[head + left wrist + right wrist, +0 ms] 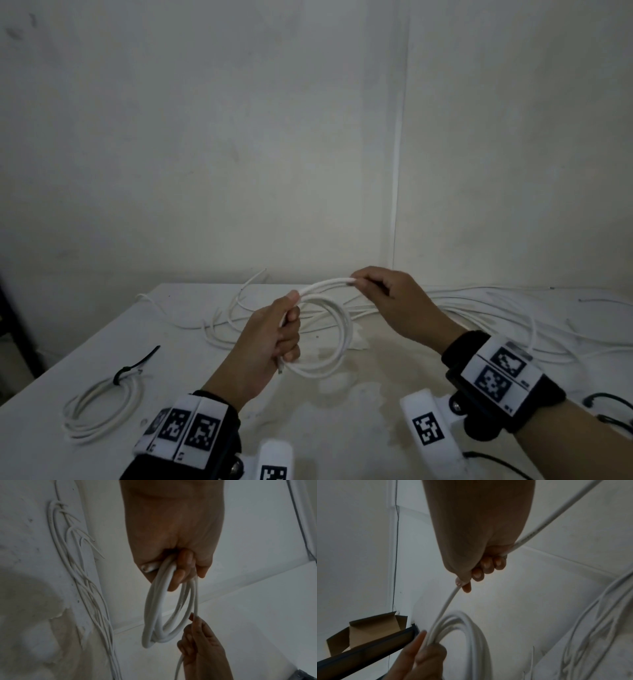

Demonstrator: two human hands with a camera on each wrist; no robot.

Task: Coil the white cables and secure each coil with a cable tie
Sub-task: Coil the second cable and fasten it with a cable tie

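Note:
My left hand (286, 334) grips a coil of white cable (337, 337) with several loops, held just above the white table (178, 370). The coil (157, 615) hangs from the curled left fingers (181, 573) in the left wrist view. My right hand (371, 284) pinches the free strand of the same cable (325, 286) to the right of the left hand, and the strand (448, 601) runs from its fingers (481, 569) down to the coil (471, 631). A finished white coil (99, 407) bound by a black cable tie (135, 365) lies at the table's front left.
A tangle of loose white cables (479, 308) spreads along the back of the table against the wall. Black cable ties (606, 407) lie at the right edge. An open cardboard box (368, 630) stands beyond the table's edge in the right wrist view.

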